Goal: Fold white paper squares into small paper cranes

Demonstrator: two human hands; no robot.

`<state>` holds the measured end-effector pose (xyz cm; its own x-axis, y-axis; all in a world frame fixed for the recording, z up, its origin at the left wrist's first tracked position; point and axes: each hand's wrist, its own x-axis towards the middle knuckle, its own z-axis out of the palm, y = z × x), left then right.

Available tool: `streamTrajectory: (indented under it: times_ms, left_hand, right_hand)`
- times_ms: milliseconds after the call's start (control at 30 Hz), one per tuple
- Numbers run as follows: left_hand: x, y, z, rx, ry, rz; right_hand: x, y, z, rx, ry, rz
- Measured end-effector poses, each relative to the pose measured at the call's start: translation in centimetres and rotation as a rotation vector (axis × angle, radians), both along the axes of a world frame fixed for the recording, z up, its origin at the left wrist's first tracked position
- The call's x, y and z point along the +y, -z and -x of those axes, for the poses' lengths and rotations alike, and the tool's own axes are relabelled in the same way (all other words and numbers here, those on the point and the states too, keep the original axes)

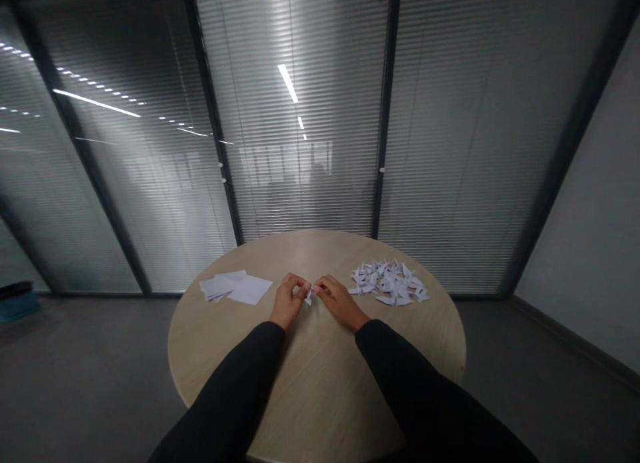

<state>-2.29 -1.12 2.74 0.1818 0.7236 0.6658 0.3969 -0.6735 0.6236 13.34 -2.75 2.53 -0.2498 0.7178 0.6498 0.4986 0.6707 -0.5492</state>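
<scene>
Over the middle of the round table, a small white folded paper (pixel 309 299) is held between my two hands. My left hand (pixel 289 300) pinches it from the left with thumb and fingers. From the right, the fingertips of my right hand (pixel 341 303) close on its upper part. The exact shape of the folded paper is too small to make out. Beside my right hand lies a heap of small pointed folded papers (pixel 393 281) that look like paper cranes. Flat white sheets of paper (pixel 251 289) lie to the left of my left hand, some overlapping.
The round wooden table (pixel 315 383) has its far edge close to a glass partition with blinds (pixel 305 203). A pale wall (pixel 595 216) stands on the right. On the floor at far left is a blue bin (pixel 19 306) with a dark rim.
</scene>
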Motion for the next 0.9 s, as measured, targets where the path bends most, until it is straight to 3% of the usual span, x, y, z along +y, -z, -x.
streamTrajectory:
  times_ms: [233,500,600,767,900]
  left_hand:
    - [-0.33,-0.17,-0.13,0.024,0.027,-0.001]
    - [0.46,0.62,-0.26,-0.088,0.083,0.123]
    - [0.53,0.75,-0.52,-0.204,0.149,0.223]
    - [0.02,0.54,-0.76,-0.422,0.364,0.562]
    - [-0.29,0.25,-0.68,-0.482,0.470,0.618]
  right_hand:
    - [-0.04,0.28,0.15,-0.006,-0.021,0.010]
    - [-0.41,-0.37,-0.16,-0.013,0.031,-0.062]
    - [-0.50,-0.64,-0.23,0.032,0.065,-0.092]
    - [-0.27,-0.46,-0.38,0.071,0.114,-0.118]
    - [-0.16,-0.22,-0.33,0.085,0.093,-0.111]
